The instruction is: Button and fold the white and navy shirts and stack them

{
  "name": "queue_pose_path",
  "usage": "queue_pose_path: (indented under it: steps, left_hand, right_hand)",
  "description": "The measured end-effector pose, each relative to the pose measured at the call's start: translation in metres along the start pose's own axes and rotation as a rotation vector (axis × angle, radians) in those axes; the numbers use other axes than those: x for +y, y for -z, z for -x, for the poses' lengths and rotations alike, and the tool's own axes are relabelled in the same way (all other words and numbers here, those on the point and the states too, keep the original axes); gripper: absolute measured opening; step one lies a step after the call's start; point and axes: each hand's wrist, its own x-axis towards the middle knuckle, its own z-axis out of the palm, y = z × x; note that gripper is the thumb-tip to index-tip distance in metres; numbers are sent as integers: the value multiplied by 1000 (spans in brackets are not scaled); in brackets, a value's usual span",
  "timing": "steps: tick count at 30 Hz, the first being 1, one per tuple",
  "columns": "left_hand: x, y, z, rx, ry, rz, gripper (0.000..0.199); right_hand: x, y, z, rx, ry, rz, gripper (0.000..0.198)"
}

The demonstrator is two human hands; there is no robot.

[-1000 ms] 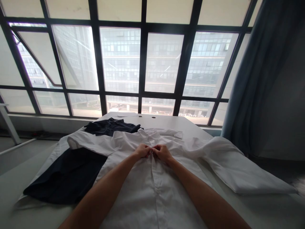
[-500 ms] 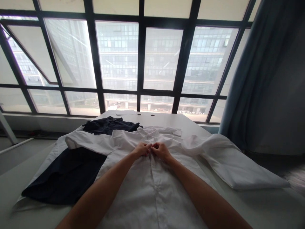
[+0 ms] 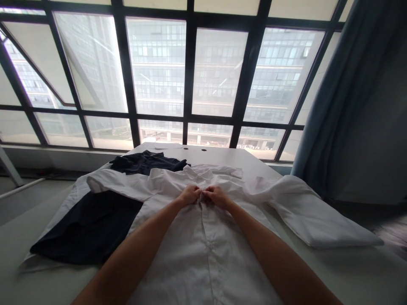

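Note:
A white button-up shirt (image 3: 178,250) lies spread on its back, its collar towards the window and its front placket running down the middle. My left hand (image 3: 191,195) pinches the placket's edge on the upper chest. Right beside it, my right hand (image 3: 216,196) pinches the facing edge, fingertips almost touching those of the left. Any button between the fingers is hidden. Below the hands the two front edges lie close together along the placket.
Dark navy clothing (image 3: 89,228) lies under the shirt's left sleeve, with more of it (image 3: 148,163) beyond. A folded white garment (image 3: 318,216) lies at right on the white table (image 3: 229,156). Large windows (image 3: 219,72) stand behind, and a blue-grey curtain (image 3: 330,106) hangs at right.
The view has tilted slightly down, so the scene sits a little higher. Both hands stay pinched at the placket, with only small finger shifts.

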Motion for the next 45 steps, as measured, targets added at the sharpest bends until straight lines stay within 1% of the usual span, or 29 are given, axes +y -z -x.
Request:
queue_pose_path:
  steps: [2,4,6,8,10,11,13,15,16,18,19,21,22,24,26,28,30,33,35,36,40,42,45]
  left_hand:
    - [3,0,4,59,-50,-116,20]
    - [6,-1,9,162,-120,-347,16]
    - [7,-2,14,241,-171,-605,20]
    - [4,-2,18,275,-188,-774,31]
    - [-1,-1,19,241,-175,-868,46]
    - [-4,1,20,193,-150,-893,51]
    - [-7,7,18,65,-89,-915,56]
    - [-8,19,15,-48,-75,-924,56]
    - [-7,27,13,-72,-88,-933,54]
    - [-3,48,7,-51,-120,-961,45]
    - [-1,60,3,-7,-132,-975,41]
    - [2,83,-6,129,-142,-1017,37]
    - [3,94,-11,184,-134,-1046,36]
    - [3,110,-21,238,-88,-1110,34]
    - [3,119,-31,259,-26,-1153,34]
    - [2,123,-41,250,16,-1169,35]
    - [3,123,-49,212,22,-1182,33]
    - [7,124,-56,148,-4,-1188,27]
    - [12,126,-56,156,-45,-1196,22]
    - [15,128,-54,180,-81,-1209,20]
    - [36,133,-48,374,-247,-1293,16]
    - [50,137,-49,439,-235,-1287,18]
    - [71,142,-60,509,-131,-1208,23]
  right_hand:
    - [-1,-1,-1,6,-32,32,21]
    - [-2,-3,-3,18,-65,78,25]
    - [-2,-6,-4,38,-80,114,25]
    - [-3,-9,-3,87,-37,218,22]
    - [-5,-8,-2,165,34,404,19]
    - [-7,-5,-1,208,62,508,17]
    - [-11,8,-1,291,71,731,15]
    - [-14,32,-2,360,33,967,18]
    - [-15,47,-4,376,2,1082,21]
    - [-15,79,-10,373,-66,1211,28]
    - [-15,94,-15,362,-94,1227,29]
    - [-13,119,-25,329,-135,1218,29]
    - [-11,128,-31,311,-146,1204,29]
    - [-8,136,-43,271,-158,1177,27]
    - [-4,135,-54,248,-152,1156,26]
    - [0,128,-62,237,-147,1149,26]
    - [2,120,-66,229,-147,1155,27]
    - [1,114,-68,235,-157,1171,28]
    - [-4,113,-66,266,-157,1179,24]
    - [-8,114,-65,297,-152,1182,23]
    - [-27,123,-58,488,-80,1158,24]
    - [-38,131,-58,571,-25,1096,23]
    - [-54,144,-66,651,17,1008,25]
